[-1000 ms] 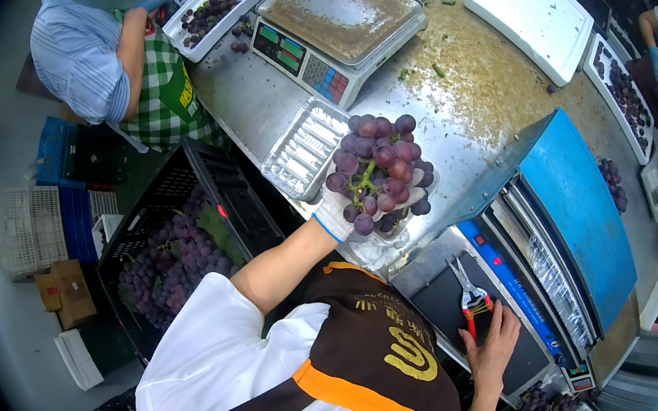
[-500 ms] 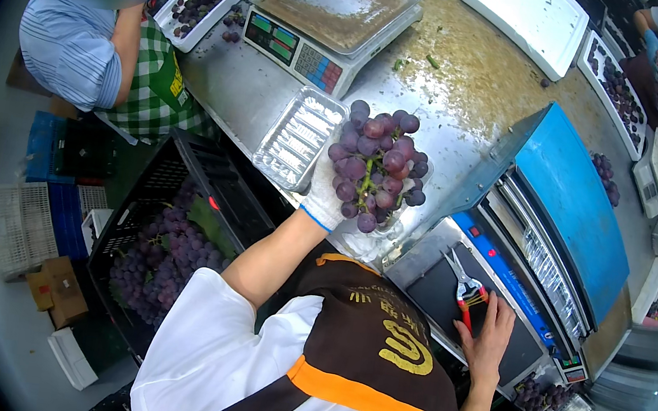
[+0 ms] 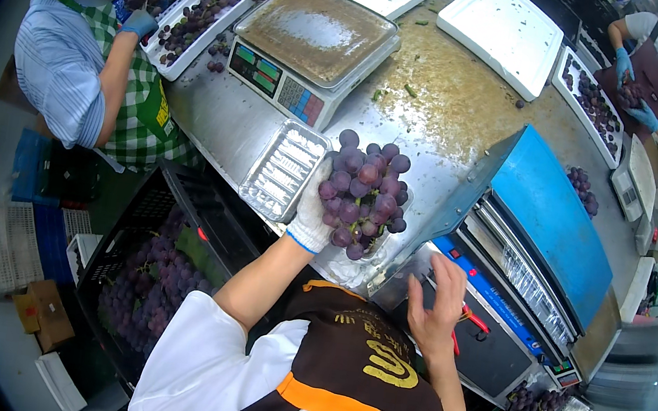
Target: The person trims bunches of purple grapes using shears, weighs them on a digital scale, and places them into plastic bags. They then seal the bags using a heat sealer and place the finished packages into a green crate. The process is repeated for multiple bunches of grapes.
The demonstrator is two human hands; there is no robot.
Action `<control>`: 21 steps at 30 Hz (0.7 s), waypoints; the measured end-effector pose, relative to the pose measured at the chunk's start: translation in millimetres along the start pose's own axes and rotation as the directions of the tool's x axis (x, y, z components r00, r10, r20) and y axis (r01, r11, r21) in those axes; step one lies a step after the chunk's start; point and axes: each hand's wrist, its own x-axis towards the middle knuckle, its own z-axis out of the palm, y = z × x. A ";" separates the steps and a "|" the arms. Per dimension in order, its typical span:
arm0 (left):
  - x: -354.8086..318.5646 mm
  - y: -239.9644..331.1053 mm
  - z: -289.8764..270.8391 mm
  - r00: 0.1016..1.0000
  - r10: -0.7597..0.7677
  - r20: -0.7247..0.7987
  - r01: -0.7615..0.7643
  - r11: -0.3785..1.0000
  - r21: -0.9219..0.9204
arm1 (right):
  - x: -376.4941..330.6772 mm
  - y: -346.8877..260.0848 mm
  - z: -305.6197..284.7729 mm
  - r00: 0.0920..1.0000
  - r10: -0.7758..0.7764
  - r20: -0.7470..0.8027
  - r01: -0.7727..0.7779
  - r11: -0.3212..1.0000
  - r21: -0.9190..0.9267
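- Since a second ago the right hand [image 3: 437, 303] has come up from the scissors' side and now covers the red-handled scissors [image 3: 473, 320] on the near right machine; the grapes [image 3: 364, 193] have stayed in much the same place.
- The left hand [image 3: 313, 212], in a white glove, has its fingers curled about the left side of the purple grapes, holding the bunch over the steel table [image 3: 441, 112].
- The right hand is bare, its fingers bent loosely down at the scissors; whether they grip them I cannot tell.
- Just left of the grapes lies an empty clear ribbed tray [image 3: 284, 170].
- Farther off stands a scale [image 3: 313, 41] with a brown pan and a coloured keypad on its near face.
- Right of the grapes a blue flat lid [image 3: 553, 210] slants over the machine.
- White trays of grapes [image 3: 196, 17] sit far left, before a person in a green checked apron [image 3: 146, 111].
- A black crate [image 3: 147, 265] of grapes stands near left.
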 end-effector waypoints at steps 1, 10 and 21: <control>-7.1 -0.9 8.2 0.976 0.060 -0.208 -0.053 0.998 0.042 | 17.2 -8.0 6.2 0.998 -0.036 -0.060 0.036 0.999 0.013; -20.7 1.9 1.4 0.988 0.062 -0.142 -0.044 0.991 0.123 | 77.9 -9.2 2.6 0.977 0.204 0.061 -0.213 0.941 0.263; -2.3 -10.8 32.2 0.945 0.077 -0.319 0.000 0.972 0.235 | 90.4 -15.9 32.1 0.859 0.500 0.112 -0.468 0.678 0.567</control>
